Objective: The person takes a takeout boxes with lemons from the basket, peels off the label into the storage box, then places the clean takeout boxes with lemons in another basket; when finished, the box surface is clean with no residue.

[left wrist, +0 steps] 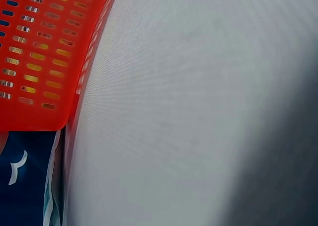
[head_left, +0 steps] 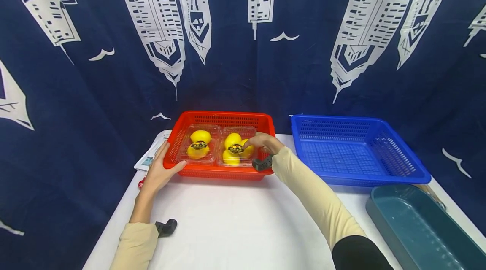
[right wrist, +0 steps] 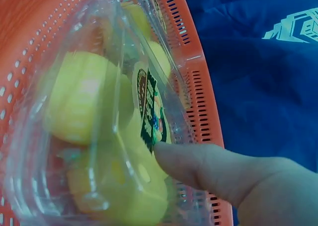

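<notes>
In the head view, a red plastic basket (head_left: 224,173) holds two clear lidded packs of yellow lemons side by side. The left pack (head_left: 182,158) shows two lemons and the right pack (head_left: 248,164) three, each under a dark label. My left hand (head_left: 159,175) is at the basket's left front corner, fingers straight along its side and thumb spread toward the front rim. Over the right pack is my right hand (head_left: 265,142), one fingertip at the label (right wrist: 149,112) on the lid in the right wrist view. Its other fingers are hidden there.
A blue basket (head_left: 360,179) stands to the right of the red one. Nearer, a dark green tray (head_left: 383,215) lies at the table's right edge. A white packet (head_left: 149,154) is behind my left hand. The patterned blue curtain (head_left: 243,71) hangs behind the white table (head_left: 235,219).
</notes>
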Demonstrator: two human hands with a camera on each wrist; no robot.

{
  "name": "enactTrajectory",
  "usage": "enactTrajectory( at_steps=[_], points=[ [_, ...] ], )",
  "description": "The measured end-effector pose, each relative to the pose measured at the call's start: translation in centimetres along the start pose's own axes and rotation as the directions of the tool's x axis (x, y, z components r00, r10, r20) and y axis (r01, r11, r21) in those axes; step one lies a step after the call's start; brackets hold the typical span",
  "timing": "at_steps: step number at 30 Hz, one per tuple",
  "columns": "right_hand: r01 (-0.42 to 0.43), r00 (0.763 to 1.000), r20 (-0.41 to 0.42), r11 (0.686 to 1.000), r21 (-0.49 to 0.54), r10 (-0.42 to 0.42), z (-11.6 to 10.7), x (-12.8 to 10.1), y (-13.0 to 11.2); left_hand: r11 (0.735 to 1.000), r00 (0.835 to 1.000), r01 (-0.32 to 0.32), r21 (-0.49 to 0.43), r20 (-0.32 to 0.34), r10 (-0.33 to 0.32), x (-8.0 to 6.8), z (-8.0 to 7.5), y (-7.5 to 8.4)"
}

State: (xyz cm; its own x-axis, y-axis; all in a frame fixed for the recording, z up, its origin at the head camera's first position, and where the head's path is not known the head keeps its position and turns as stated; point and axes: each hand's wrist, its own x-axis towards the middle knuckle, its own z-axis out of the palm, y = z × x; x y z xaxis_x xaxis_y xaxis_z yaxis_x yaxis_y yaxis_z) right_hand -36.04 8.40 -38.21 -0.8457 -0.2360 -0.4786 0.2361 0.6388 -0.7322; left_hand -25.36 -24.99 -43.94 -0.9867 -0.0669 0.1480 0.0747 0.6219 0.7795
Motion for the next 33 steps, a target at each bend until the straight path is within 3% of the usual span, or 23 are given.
enactTrajectory(
  at_steps=[9,13,19,23,28,33],
  points=[
    [-0.032,0.999,0.039,0.978,0.205,0.025,0.0,0.1,0.3,1.000,1.000,-0.030,0.006,-0.006,0.030,-0.1,0.0,0.0],
    [-0.023,0.999,0.047,0.971,0.238,0.013,-0.3,0.0,0.4,1.000,1.000,-0.029,0.002,-0.007,0.029,0.0,0.2,-0.1],
    [0.005,0.996,0.083,0.984,0.180,-0.021,-0.5,-0.6,0.3,1.000,1.000,-0.015,0.019,-0.009,0.015,-0.1,0.1,0.1],
    [0.030,0.993,0.102,0.976,0.217,-0.053,-0.2,-1.3,0.0,1.000,1.000,0.002,0.025,-0.007,-0.001,-0.2,-0.1,0.2],
    [0.062,0.992,0.092,0.975,0.213,-0.083,-0.1,-2.0,-0.2,1.000,1.000,0.013,0.025,-0.006,-0.013,-0.3,0.0,0.4],
    [0.082,0.995,0.047,0.986,0.146,-0.090,-0.3,-2.4,-0.3,0.999,1.000,0.025,0.036,-0.017,-0.025,-0.3,0.2,0.6]
  ],
)
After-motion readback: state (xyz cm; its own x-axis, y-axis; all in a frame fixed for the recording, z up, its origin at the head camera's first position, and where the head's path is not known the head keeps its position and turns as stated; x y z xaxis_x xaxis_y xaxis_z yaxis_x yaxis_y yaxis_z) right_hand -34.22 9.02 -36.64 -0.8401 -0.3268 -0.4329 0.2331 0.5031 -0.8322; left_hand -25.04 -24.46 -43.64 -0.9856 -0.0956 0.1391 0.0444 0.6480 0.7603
